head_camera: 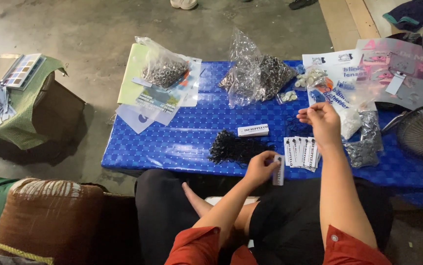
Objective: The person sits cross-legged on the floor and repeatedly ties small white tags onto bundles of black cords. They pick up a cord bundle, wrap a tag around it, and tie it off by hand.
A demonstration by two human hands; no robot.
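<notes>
The left hand [260, 167] pinches a white tag [278, 172] at the table's [172, 142] six o'clock edge while the right hand [321, 120] nips something too fine to identify, so the tag could slip off onto the lap.

One view only, worn on the head and looking steeply down and forward past the person's own lap. It sits close above the low blue table [182, 142], which stretches across the middle of the picture. Bare concrete floor [89, 29] fills the far top, and a brown cushion [49, 216] crowds the near left corner.
</notes>
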